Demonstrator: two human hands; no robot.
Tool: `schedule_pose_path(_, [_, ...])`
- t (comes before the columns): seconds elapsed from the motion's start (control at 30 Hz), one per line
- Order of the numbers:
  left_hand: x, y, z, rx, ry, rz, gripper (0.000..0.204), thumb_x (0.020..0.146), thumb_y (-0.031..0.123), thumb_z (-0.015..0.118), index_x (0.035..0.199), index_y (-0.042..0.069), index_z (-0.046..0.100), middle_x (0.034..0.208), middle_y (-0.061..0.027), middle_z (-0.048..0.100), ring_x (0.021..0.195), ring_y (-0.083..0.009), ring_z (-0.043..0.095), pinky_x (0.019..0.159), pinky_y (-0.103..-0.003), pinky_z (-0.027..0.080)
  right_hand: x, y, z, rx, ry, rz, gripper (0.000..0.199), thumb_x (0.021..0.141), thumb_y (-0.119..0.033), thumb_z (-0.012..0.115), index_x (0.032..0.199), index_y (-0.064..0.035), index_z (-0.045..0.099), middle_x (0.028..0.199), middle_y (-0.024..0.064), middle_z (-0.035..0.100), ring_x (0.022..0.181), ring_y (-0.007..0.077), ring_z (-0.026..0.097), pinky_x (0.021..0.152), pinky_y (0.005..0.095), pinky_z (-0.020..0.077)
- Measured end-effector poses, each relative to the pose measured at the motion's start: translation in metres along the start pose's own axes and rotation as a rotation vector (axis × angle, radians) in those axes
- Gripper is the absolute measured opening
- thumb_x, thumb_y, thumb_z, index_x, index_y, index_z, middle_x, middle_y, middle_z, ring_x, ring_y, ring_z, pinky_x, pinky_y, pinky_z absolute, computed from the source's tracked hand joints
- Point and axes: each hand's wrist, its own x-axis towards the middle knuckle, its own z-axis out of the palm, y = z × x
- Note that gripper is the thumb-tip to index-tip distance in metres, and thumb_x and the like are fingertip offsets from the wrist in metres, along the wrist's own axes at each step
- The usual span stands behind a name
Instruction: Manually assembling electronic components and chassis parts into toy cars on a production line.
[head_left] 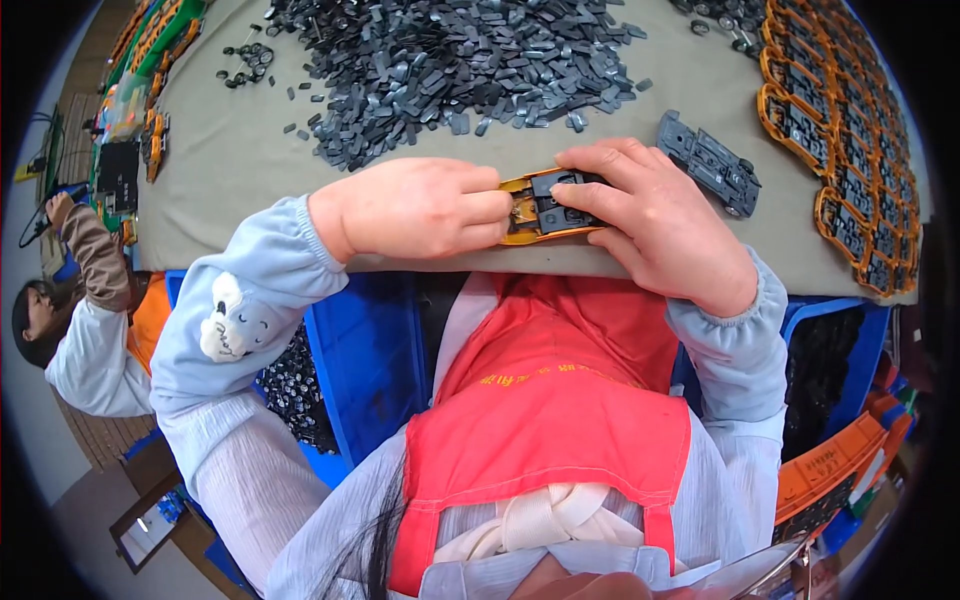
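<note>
An orange toy-car shell [540, 210] with a dark chassis [560, 200] seated in it is held underside up at the near edge of the table [230, 160], its long axis lying left to right across the view; which end is the front cannot be told. The shell's left end is pinched by the closed fingers of the left hand [420, 208], while the right hand [655, 225] is curled over the right end with fingertips pressed on the chassis. A pile of small grey parts [450, 70] lies beyond, a loose grey chassis [708, 162] just right of the hands, and a row of orange shells [840, 150] along the right edge
</note>
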Motion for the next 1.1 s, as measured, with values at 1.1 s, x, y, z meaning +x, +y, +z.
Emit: schedule_pose_path(1.1, [-0.033, 0.017, 0.017, -0.056, 0.388, -0.346, 0.032, 0.074, 0.001, 0.068, 0.106, 0.001, 0.067, 0.109, -0.0142, 0.063, 0.088, -0.031, 0.064, 0.074, -0.036, 0.055, 0.0, -0.004, 0.004, -0.042, 0.059, 0.012, 0.046, 0.07, -0.002, 0.075, 0.115, -0.0055, 0.066, 0.128, 0.0126, 0.059, 0.117, 0.034, 0.054, 0.097, 0.0428, 0.0454])
